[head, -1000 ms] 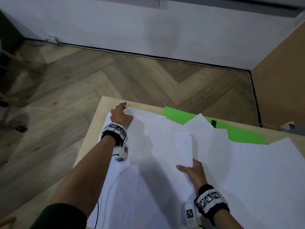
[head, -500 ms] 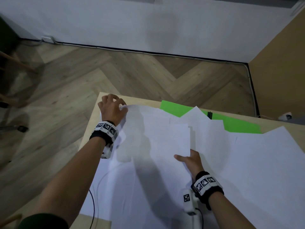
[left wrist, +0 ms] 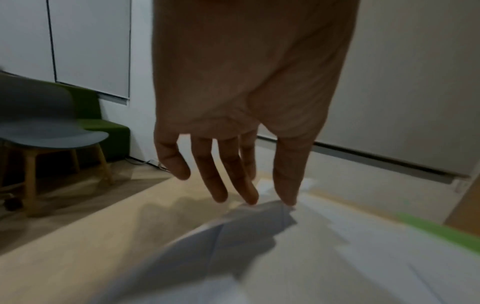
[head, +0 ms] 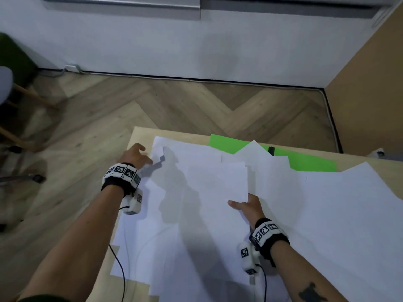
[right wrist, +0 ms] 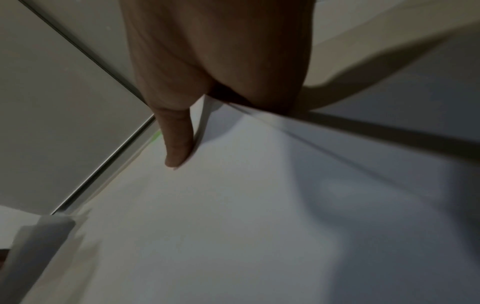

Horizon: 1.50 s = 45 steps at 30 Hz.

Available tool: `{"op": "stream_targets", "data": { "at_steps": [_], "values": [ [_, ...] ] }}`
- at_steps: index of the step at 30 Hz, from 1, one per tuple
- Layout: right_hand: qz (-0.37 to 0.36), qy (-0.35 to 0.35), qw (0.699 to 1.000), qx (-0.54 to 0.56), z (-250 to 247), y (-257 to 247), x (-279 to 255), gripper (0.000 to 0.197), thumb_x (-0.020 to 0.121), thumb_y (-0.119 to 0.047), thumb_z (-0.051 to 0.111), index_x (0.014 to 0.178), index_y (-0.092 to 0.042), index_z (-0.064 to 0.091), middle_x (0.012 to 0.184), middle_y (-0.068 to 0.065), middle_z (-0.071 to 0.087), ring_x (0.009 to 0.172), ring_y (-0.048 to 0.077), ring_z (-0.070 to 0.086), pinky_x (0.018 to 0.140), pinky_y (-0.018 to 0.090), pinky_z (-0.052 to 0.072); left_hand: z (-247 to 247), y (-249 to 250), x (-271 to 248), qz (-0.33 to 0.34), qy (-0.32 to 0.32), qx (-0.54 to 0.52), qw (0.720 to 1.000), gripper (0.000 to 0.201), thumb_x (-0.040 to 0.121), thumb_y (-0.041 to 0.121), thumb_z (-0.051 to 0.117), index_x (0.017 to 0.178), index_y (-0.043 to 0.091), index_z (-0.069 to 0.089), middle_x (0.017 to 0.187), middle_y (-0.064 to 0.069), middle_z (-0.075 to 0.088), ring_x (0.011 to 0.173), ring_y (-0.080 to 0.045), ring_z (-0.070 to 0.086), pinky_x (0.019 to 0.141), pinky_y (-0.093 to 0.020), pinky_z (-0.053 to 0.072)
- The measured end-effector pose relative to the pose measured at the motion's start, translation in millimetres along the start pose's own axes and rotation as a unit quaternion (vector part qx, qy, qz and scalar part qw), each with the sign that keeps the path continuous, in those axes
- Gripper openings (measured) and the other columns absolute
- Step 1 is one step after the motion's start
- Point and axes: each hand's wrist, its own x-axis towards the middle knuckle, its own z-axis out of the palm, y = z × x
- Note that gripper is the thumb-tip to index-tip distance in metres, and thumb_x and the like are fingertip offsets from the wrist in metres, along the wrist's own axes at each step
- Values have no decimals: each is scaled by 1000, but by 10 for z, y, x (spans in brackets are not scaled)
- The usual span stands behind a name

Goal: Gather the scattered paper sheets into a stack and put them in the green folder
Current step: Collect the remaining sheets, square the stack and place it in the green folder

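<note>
Left hand (head: 134,156): bare; wrist carries a black band (head: 115,185) faced with white blocks printed with black square-pattern markers, a white camera unit (head: 133,202) hung beneath, thin black cable (head: 121,271) trailing. Dark green sleeve (head: 41,298) at upper arm.
Right hand (head: 248,209): bare; matching black band (head: 270,238), markers, white unit (head: 247,258), black cable. Dark tattoo (head: 309,293) on forearm.

Matt white paper sheets (head: 218,182) on a pale smooth wooden table (head: 141,136), matt green folder (head: 311,164)
</note>
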Motion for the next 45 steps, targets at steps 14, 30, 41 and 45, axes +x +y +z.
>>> {"op": "stream_targets", "data": {
  "at_steps": [14, 30, 41, 45],
  "values": [
    [3, -8, 1000, -16, -19, -19, 56, 53, 56, -19, 90, 107, -16, 74, 105, -4, 78, 103, 22, 72, 102, 50, 52, 403, -302, -284, -34, 81, -216, 972, 30, 77, 42, 55, 76, 12, 62, 83, -5, 67, 77, -30, 63, 77, -37, 55],
    [0, 28, 999, 22, 36, -96, -61, 45, 79, -3, 80, 121, -8, 66, 116, 3, 73, 112, 24, 67, 108, 46, 46, 136, -510, -580, 65, 87, -391, 914, 41, 86, 42, 60, 77, 2, 59, 73, -6, 57, 68, -18, 52, 64, -32, 43],
    [48, 60, 996, 47, 11, -60, -287, 58, 87, 6, 71, 139, -2, 48, 145, 17, 52, 126, 33, 54, 109, 41, 40, -753, 617, -1456, 316, 200, -315, 872, 45, 91, 45, 55, 64, 10, 45, 59, -2, 42, 57, -15, 38, 51, -37, 34],
    [40, 51, 995, 74, -25, -128, -416, 64, 91, 11, 63, 148, 12, 32, 143, 16, 43, 138, 38, 42, 113, 43, 32, -908, 933, -1933, 383, 106, -405, 823, 39, 97, 30, 56, 87, -6, 63, 77, -12, 63, 70, -19, 56, 63, -34, 45]
  ]
}}
